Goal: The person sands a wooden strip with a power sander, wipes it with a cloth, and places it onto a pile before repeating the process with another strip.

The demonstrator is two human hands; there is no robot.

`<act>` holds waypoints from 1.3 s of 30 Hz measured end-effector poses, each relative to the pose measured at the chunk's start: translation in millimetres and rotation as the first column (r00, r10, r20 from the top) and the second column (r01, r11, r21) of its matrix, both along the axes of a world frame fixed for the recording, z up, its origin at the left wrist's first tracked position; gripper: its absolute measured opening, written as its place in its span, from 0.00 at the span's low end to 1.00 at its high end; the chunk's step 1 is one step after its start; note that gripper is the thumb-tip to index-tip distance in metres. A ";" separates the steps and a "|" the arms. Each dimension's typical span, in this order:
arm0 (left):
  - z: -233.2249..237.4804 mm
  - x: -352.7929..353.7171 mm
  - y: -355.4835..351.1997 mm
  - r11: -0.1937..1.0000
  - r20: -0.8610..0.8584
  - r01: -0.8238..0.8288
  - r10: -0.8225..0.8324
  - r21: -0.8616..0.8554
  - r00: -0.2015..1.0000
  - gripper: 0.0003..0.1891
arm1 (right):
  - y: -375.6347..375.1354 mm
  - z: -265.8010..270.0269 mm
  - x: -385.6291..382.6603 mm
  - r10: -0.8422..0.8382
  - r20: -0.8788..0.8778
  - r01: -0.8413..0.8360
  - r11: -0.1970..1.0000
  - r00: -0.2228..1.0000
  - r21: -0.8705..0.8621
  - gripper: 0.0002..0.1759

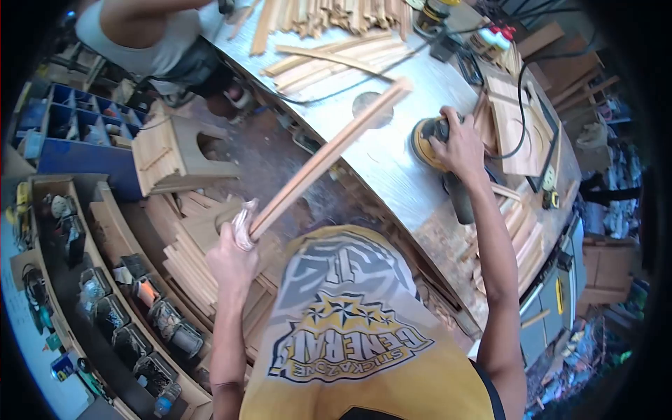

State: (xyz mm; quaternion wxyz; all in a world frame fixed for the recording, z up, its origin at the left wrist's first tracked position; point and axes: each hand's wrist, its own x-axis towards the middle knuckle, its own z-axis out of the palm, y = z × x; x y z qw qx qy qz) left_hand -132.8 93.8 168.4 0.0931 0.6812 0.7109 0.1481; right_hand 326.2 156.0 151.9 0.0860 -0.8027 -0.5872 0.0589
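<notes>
A long wooden strip slants up and to the right over the table edge. Its lower end is in my left hand, closed round it with a pale crumpled cloth between fingers and wood. My right hand is closed on top of a yellow and black power sander, which rests on the metal-topped table. The sander's dark dust canister points back beside my right forearm. The strip's far end does not touch the sander.
Loose wooden strips lie at the table's back, crossed by a black cable. Another person stands at upper left. Wooden boxes and curved shelves with bins fill the left. Wooden panels lean at right.
</notes>
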 end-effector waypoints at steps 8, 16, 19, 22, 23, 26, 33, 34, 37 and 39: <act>27.8 19.8 11.4 0.969 0.116 0.128 -0.155 0.210 0.981 0.14 | 10.3 -21.1 -18.8 0.027 -0.032 -0.031 0.991 0.999 -0.127 0.35; 45.6 44.8 13.9 0.970 0.046 0.214 -0.220 0.116 0.974 0.17 | 13.1 -36.0 -11.4 0.001 -0.025 -0.002 1.000 1.000 -0.031 0.37; 31.0 38.9 16.6 0.973 -0.063 0.232 -0.232 -0.003 0.971 0.21 | 16.8 -44.1 -9.3 0.009 -0.003 -0.009 1.000 1.000 0.027 0.41; 23.5 46.1 31.4 0.970 -0.030 0.241 -0.240 0.022 0.970 0.14 | 13.4 -45.5 -14.4 0.086 0.016 -0.088 0.981 0.996 0.174 0.50; 24.7 51.0 38.1 0.965 -0.025 0.260 -0.259 0.044 0.965 0.12 | 11.4 -46.9 -15.5 0.099 0.027 -0.102 0.976 0.995 0.191 0.53; -16.8 49.1 66.4 0.941 -0.196 0.336 -0.337 -0.038 0.921 0.09 | 5.8 -51.5 -21.7 0.094 0.016 -0.095 0.968 0.995 0.232 0.57; -51.1 55.1 159.2 0.783 -0.427 0.616 -0.528 0.090 0.734 0.05 | -0.5 -42.8 -18.6 0.209 0.119 -0.231 0.950 0.971 0.211 0.44; -39.6 57.5 169.5 0.717 -0.492 0.677 -0.534 0.166 0.687 0.06 | -1.7 -40.9 -15.8 0.271 0.144 -0.295 0.939 0.952 0.180 0.43; -8.2 61.1 201.5 0.504 -0.644 0.814 -0.527 0.289 0.555 0.07 | -0.2 -43.7 -15.7 0.274 0.181 -0.305 0.936 0.945 0.174 0.37; 15.4 65.9 217.4 0.426 -0.713 0.869 -0.525 0.252 0.464 0.07 | 5.8 -44.7 -13.3 0.285 0.168 -0.308 0.942 0.944 0.131 0.35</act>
